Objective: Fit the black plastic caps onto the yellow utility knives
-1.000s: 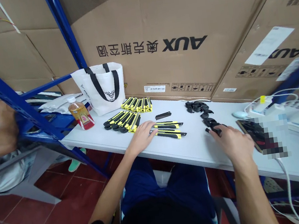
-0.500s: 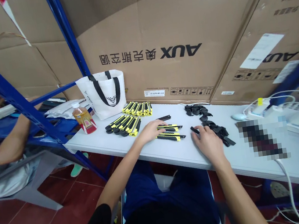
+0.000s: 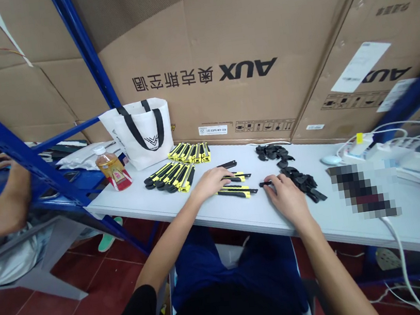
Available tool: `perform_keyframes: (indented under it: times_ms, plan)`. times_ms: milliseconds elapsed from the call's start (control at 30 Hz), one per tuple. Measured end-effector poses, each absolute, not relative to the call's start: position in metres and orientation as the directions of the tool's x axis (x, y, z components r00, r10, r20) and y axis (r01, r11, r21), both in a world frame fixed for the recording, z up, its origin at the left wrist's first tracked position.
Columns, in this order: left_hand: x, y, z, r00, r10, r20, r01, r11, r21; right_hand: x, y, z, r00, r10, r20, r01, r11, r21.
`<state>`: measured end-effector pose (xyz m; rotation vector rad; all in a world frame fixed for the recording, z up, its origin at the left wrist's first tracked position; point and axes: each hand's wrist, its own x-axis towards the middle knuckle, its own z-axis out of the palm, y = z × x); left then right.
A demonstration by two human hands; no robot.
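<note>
My left hand (image 3: 212,182) lies low over the table, its fingers closed on a yellow-and-black utility knife (image 3: 241,176) whose black tip points right. Just in front of it lies another utility knife (image 3: 235,191). Beyond the fingers is a flat black strip (image 3: 229,164). My right hand (image 3: 286,196) pinches a small black plastic piece (image 3: 265,183) that points left toward the knives. Beside that hand spreads a pile of loose black pieces (image 3: 302,181).
Yellow-and-black knives lie in two groups, a front bundle (image 3: 169,178) and a rear bundle (image 3: 189,153). Behind are a white tote bag (image 3: 141,141) and a drink bottle (image 3: 113,169). Right are a pixelated object (image 3: 363,190) and white cables (image 3: 397,240). A person's arm (image 3: 9,201) shows left.
My right hand has turned the black piece to lie more level, pointing left at the knife ends. My left hand stays at the knife. The whole view has shifted slightly.
</note>
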<state>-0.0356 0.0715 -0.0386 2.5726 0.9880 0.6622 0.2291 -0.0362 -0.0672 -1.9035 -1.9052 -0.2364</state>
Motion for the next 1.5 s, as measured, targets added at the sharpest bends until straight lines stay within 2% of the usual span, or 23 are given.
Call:
perform_keyframes:
  times_ms: [167, 300, 567, 767, 1067, 1200, 1367, 1500]
  plan:
    - [-0.057, 0.049, -0.055, 0.531, 0.664, 0.526, 0.515, -0.746, 0.421, 0.230, -0.035, -0.067, 0.003, 0.903, 0.430, 0.971, 0.101, -0.218]
    - [-0.073, 0.028, -0.066, 0.473, 0.633, 0.613, 0.483, -0.768, 0.420, 0.230, -0.035, -0.070, 0.071, 0.908, 0.413, 0.964, 0.043, -0.261]
    - [-0.072, 0.019, -0.064, 0.539, 0.574, 0.617, 0.445, -0.816, 0.369, 0.233, -0.034, -0.067, 0.107, 0.876, 0.470, 0.904, 0.110, -0.412]
    - [-0.071, 0.018, -0.062, 0.545, 0.528, 0.651, 0.414, -0.845, 0.339, 0.232, -0.033, -0.070, 0.137, 0.904, 0.404, 0.931, 0.021, -0.364]
    - [-0.070, 0.016, -0.058, 0.532, 0.506, 0.679, 0.404, -0.856, 0.322, 0.235, -0.032, -0.068, 0.181, 0.861, 0.475, 0.883, 0.070, -0.464]
    - [-0.070, 0.015, -0.056, 0.524, 0.487, 0.699, 0.395, -0.866, 0.307, 0.236, -0.032, -0.066, 0.223, 0.846, 0.484, 0.807, 0.119, -0.579]
    - [-0.070, 0.013, -0.054, 0.518, 0.497, 0.696, 0.401, -0.860, 0.316, 0.231, -0.033, -0.062, 0.346, 0.831, 0.435, 0.564, 0.186, -0.804]
    - [-0.070, 0.013, -0.054, 0.518, 0.478, 0.710, 0.388, -0.870, 0.303, 0.228, -0.035, -0.059, 0.386, 0.808, 0.445, 0.554, 0.183, -0.812]
